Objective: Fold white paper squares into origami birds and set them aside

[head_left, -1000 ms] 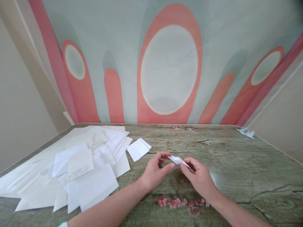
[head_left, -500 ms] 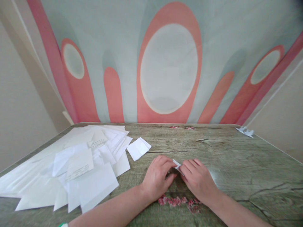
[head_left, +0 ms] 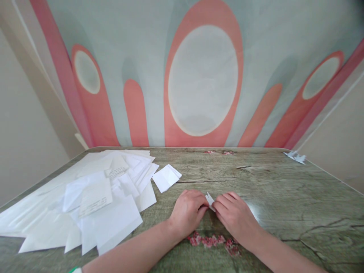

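A small folded piece of white paper (head_left: 209, 199) lies on the wood-grain table (head_left: 278, 189), pinned between my two hands. My left hand (head_left: 189, 210) rests knuckles up with its fingers curled down onto the paper's left side. On the paper's right side my right hand (head_left: 234, 214) presses with its fingers bent. Only a small white tip of the paper shows between the fingertips; the rest is hidden under them.
A loose heap of white sheets and envelopes (head_left: 93, 197) covers the table's left part. A folded white square (head_left: 166, 177) lies just right of the heap. A small crumpled paper piece (head_left: 295, 156) sits at the far right corner. A patterned wall stands behind.
Both hands came down from holding the folded paper above the table and now press it flat on the surface, drawn closer together.
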The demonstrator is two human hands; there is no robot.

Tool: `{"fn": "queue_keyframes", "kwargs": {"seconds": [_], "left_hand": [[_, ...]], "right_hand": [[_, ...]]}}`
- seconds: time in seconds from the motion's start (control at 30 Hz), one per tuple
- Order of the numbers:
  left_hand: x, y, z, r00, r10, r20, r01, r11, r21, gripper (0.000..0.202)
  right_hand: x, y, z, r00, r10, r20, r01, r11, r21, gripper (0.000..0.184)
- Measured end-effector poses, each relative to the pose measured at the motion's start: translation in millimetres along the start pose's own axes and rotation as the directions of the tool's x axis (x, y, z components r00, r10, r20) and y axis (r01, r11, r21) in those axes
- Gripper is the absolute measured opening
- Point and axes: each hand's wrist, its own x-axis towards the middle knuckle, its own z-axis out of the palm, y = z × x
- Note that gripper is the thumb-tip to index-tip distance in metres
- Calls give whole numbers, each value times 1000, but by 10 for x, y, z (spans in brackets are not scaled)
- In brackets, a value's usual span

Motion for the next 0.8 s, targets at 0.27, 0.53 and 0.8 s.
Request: {"fn": "queue_keyframes", "kwargs": {"seconds": [0.27,0.53,0.8], "left_hand": [[19,-27,5,1000,-14,-1,14,999,-31,9],[7,19,-64,999,10,50,-9,1000,-28,15],[35,16,-52,997,19,69,-21,999,27,13]], "right_hand": [[21,135,-78,994,66,84,-86,960,267,13],[26,276,-60,985,115,127,-160,887,434,7],[36,290,-25,972,156,174,-226,819,527,10]]}}
